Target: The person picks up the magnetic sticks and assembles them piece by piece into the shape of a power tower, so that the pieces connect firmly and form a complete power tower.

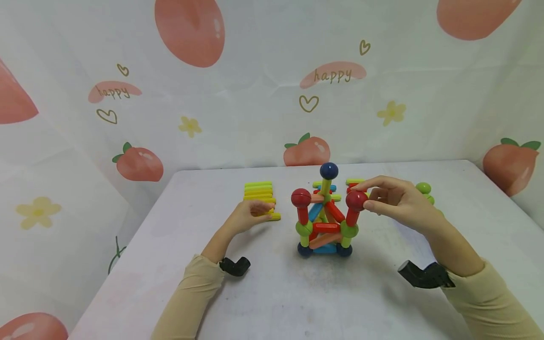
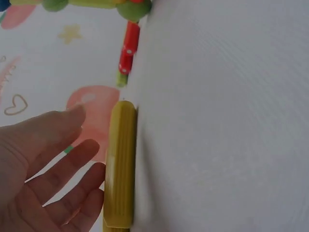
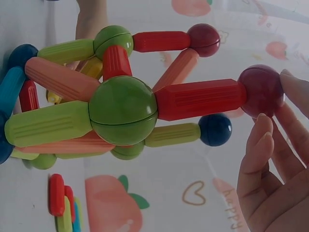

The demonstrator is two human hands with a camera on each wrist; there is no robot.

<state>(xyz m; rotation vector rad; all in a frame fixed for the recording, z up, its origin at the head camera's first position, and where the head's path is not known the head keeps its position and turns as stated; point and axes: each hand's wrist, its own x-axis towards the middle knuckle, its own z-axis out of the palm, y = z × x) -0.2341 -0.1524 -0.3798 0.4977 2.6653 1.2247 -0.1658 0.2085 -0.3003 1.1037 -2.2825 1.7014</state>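
A frame of coloured rods and balls stands upright on the table, with dark blue balls at its base and green balls above them. Two red balls top its front red rods. My right hand pinches the right red ball between thumb and fingertips; the right wrist view shows this ball seated on the end of a red rod. Left of the frame, my left hand hovers over a row of yellow rods, fingers loosely bent and holding nothing. In the left wrist view its fingertips are right beside a yellow rod.
Behind the frame lie short red, blue and yellow-green rods, partly hidden. Loose green balls sit at the right, beyond my right hand. A printed cloth hangs behind the white table.
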